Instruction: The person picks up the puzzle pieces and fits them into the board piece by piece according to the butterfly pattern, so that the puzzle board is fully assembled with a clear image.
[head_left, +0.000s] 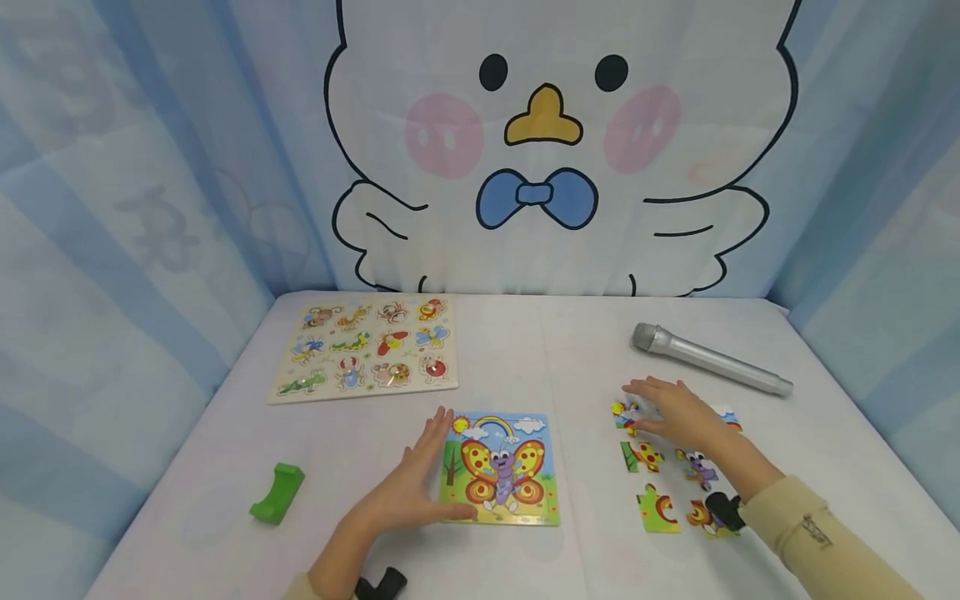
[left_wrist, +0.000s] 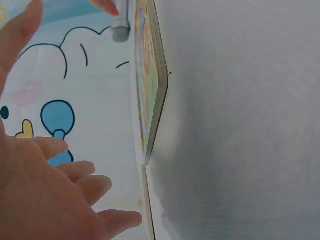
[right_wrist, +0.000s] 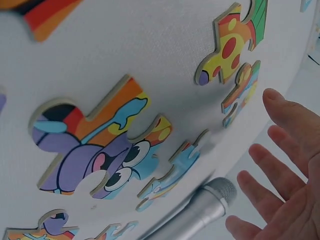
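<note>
My left hand (head_left: 408, 487) is beside the left edge of a square butterfly picture puzzle (head_left: 502, 471), fingers spread, thumb over its lower left corner. In the left wrist view, nothing lies within the spread fingers of that hand (left_wrist: 55, 185). Over on the right, my right hand (head_left: 678, 417) hovers above loose jigsaw pieces, covering part of the top row. Its fingers are extended, close to a sun piece (head_left: 624, 414). The right wrist view shows the fingers holding nothing, near a purple butterfly-face piece (right_wrist: 105, 155) and a yellow-and-red wing piece (right_wrist: 230, 47).
A silver microphone (head_left: 712, 360) lies behind the pieces. An insect peg board (head_left: 371, 392) sits at the back left. Near the left edge there is a green arch block (head_left: 277, 493). More jigsaw pieces, including a green one (head_left: 657, 510), lie below the right hand.
</note>
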